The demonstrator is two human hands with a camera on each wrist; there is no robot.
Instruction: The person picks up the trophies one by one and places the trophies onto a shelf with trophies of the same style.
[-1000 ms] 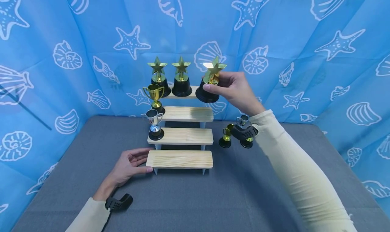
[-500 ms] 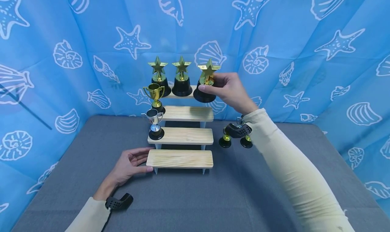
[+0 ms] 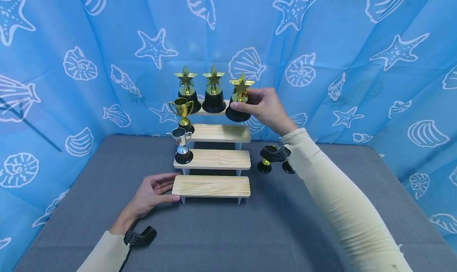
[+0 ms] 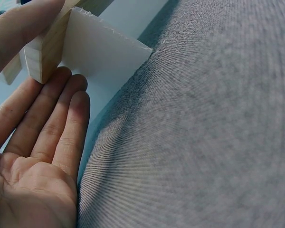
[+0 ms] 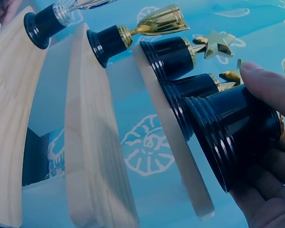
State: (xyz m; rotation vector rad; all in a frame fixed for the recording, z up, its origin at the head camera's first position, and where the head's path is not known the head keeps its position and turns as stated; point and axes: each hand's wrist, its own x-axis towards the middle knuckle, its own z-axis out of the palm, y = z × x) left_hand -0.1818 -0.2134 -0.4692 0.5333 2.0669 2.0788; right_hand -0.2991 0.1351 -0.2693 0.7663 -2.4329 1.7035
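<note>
My right hand grips a gold star trophy by its body, thumb in front. Its black base is over the right end of the top wooden step; whether it touches the step I cannot tell. Two more star trophies stand upright to its left on that step. Below them, at the left ends of the lower steps, are a gold cup trophy and a silver cup trophy. With straight, relaxed fingers, my left hand rests at the left end of the bottom step.
More small cup trophies stand on the grey tabletop right of the stand, partly hidden by the right wrist's camera. A blue curtain with white shells hangs close behind the stand.
My right hand has carried the star trophy left and slightly down, closer to the other two star trophies. My left hand stays where it was.
</note>
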